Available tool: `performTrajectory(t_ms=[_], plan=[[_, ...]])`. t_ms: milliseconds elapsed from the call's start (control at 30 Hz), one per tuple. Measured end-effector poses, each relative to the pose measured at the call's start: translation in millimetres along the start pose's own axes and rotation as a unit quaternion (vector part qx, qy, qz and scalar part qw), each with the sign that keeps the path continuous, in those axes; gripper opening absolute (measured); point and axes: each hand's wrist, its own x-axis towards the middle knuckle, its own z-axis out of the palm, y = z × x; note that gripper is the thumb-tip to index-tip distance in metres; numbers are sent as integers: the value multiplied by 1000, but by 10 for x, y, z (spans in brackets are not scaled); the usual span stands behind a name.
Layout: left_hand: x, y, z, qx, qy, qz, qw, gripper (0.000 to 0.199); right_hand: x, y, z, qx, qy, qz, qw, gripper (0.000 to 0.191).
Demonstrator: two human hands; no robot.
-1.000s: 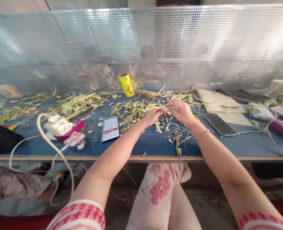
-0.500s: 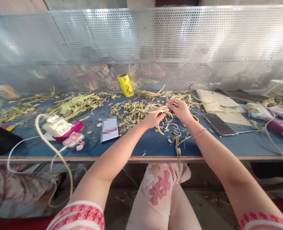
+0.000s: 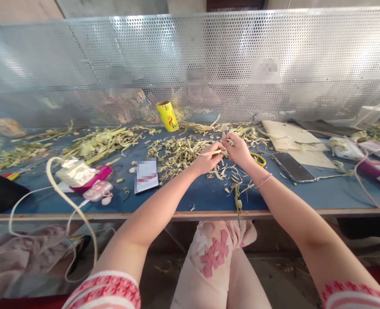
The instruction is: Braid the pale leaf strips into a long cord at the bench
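A perforated metal screen (image 3: 222, 51) runs along the far side of a blue tabletop (image 3: 180, 201). Near the screen stands a yellow tube (image 3: 167, 116), leaning slightly. Over the middle of the tabletop, the left hand (image 3: 209, 158) and right hand (image 3: 236, 150) meet, fingertips close together. A pale strip (image 3: 213, 152) lies across the left hand, its end between the left fingers, which are pinched together. The right fingers are also drawn together at the fingertips; whether they grip the strip too is hard to tell. Curled plant scraps (image 3: 177, 150) lie around and beyond the hands, and a yellow ring (image 3: 260, 159) sits just beside the right wrist. To the right rests a dark phone (image 3: 293, 167), near a beige sheet (image 3: 297, 137); to the left, a device with a lit screen (image 3: 147, 176).
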Motion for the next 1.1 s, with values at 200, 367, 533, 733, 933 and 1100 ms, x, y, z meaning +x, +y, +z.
performTrajectory(t_ms=[200,367,533,733,933,1100], plan=[[12,62,14,-114,31,-34,992,6,-39,-45,3,-19,11,-23,1000,12],[24,39,33,-207,22,-78,975,14,-41,-12,22,-77,45,-104,991,13],[67,-41,61,-192,36,-90,977,31,-14,44,47,-135,51,-183,973,11],[82,-52,63,-181,67,-97,976,21,-11,61,24,-163,63,-214,961,12],[67,23,70,-164,62,-98,980,21,-30,23,-2,-145,68,-219,963,14],[70,72,54,-232,35,-106,966,13,-7,22,-27,-115,80,-174,975,13]])
